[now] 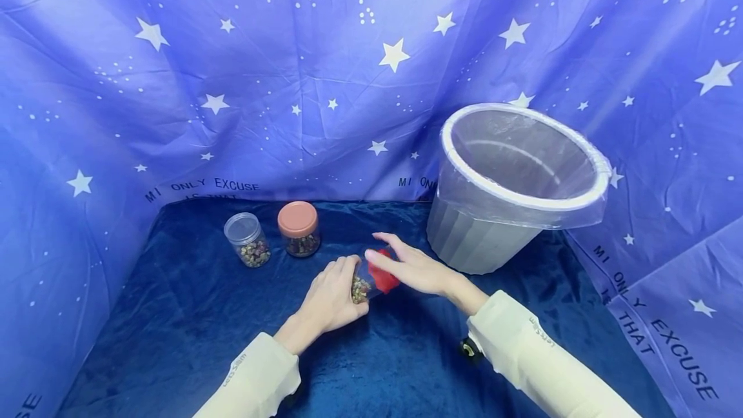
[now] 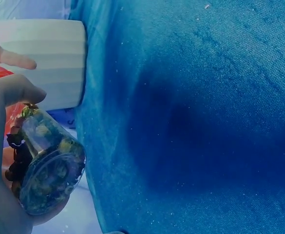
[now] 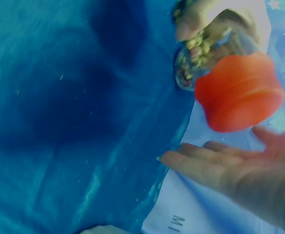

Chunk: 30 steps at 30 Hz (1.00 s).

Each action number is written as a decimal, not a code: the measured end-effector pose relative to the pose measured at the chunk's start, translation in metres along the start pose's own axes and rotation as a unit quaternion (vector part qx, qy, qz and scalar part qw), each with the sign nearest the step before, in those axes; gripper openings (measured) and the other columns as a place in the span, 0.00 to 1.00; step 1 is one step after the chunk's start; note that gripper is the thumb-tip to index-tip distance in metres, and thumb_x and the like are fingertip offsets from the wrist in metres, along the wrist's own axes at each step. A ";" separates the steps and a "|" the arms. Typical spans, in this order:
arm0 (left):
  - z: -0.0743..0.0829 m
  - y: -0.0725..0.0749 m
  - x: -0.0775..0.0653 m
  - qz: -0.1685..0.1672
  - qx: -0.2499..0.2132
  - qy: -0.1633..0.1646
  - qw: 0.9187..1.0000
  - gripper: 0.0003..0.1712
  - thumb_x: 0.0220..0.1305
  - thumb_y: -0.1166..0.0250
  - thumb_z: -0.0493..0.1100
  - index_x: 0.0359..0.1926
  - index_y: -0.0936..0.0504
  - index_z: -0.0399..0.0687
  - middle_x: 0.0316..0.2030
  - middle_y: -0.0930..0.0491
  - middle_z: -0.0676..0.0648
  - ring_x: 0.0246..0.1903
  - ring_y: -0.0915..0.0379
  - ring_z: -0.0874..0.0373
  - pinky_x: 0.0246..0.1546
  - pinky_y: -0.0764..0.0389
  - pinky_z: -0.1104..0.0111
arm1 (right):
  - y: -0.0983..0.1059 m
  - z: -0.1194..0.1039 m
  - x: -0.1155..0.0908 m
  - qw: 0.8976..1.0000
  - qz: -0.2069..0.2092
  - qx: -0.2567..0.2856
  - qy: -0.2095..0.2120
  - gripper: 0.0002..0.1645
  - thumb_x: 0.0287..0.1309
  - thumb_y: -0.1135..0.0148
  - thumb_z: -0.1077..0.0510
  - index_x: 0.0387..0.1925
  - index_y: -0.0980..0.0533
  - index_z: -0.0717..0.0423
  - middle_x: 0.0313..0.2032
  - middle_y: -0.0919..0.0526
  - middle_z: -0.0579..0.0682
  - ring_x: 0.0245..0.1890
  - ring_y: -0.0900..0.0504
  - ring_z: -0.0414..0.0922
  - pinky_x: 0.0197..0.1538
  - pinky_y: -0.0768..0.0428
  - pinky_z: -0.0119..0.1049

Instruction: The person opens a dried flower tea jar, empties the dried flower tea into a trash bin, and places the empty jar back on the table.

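My left hand (image 1: 332,294) grips a clear jar (image 1: 360,290) by its side, tilted so that its red lid faces right. Small dried buds, yellowish and brown, show through its wall. In the left wrist view the jar's round clear base (image 2: 52,183) points outward. My right hand (image 1: 422,268) is beside the red lid (image 1: 384,273), fingers extended and thumb apart. The right wrist view shows a small gap between the fingers (image 3: 200,168) and the scalloped lid (image 3: 239,95), which looks seated on the jar.
A clear-lidded jar (image 1: 248,237) of similar buds and a jar with an orange-pink lid (image 1: 298,218) stand at the back left. At the back right is a grey ribbed bin (image 1: 484,240) with a plastic liner. Dark blue cloth (image 1: 191,315) covers the table; starry curtains (image 1: 325,50) enclose it.
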<state>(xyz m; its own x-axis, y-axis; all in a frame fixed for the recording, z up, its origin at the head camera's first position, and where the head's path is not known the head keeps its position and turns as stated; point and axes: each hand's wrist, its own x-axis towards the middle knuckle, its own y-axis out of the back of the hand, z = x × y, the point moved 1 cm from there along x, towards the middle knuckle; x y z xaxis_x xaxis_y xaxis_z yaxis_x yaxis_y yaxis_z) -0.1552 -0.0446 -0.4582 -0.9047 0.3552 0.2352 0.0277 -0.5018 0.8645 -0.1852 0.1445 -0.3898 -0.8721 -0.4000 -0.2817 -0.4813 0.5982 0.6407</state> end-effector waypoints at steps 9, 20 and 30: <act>0.000 -0.001 -0.001 0.000 0.028 -0.008 1.000 0.42 0.41 0.27 0.53 0.58 0.29 0.43 0.45 0.21 0.45 0.43 0.24 0.49 0.40 0.20 0.54 | -0.007 0.001 0.003 0.994 0.013 0.061 -0.092 0.36 0.68 0.54 0.32 0.64 0.31 0.53 0.54 0.21 0.59 0.40 0.19 0.49 0.37 0.14 0.47; 0.000 -0.002 -0.002 -0.010 0.038 -0.010 0.999 0.41 0.42 0.27 0.53 0.58 0.30 0.44 0.45 0.21 0.45 0.43 0.24 0.49 0.40 0.20 0.55 | -0.010 0.001 0.004 0.994 -0.017 0.067 -0.089 0.29 0.69 0.51 0.36 0.54 0.26 0.55 0.32 0.18 0.55 0.22 0.15 0.53 0.27 0.15 0.39; -0.002 0.004 -0.001 -0.008 0.032 0.001 0.999 0.42 0.43 0.27 0.53 0.59 0.30 0.43 0.47 0.22 0.44 0.46 0.24 0.47 0.45 0.20 0.52 | -0.011 -0.002 0.007 0.998 -0.013 0.043 -0.039 0.27 0.69 0.48 0.40 0.58 0.28 0.55 0.38 0.18 0.55 0.22 0.16 0.48 0.30 0.15 0.39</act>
<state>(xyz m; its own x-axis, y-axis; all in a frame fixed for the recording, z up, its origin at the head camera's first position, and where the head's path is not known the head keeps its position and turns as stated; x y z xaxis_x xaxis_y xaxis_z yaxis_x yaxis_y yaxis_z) -0.1555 -0.0488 -0.4558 -0.9062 0.3608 0.2204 0.0407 -0.4445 0.8949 -0.1853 0.1337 -0.3973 -0.8621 -0.3627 -0.3540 -0.5063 0.6474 0.5696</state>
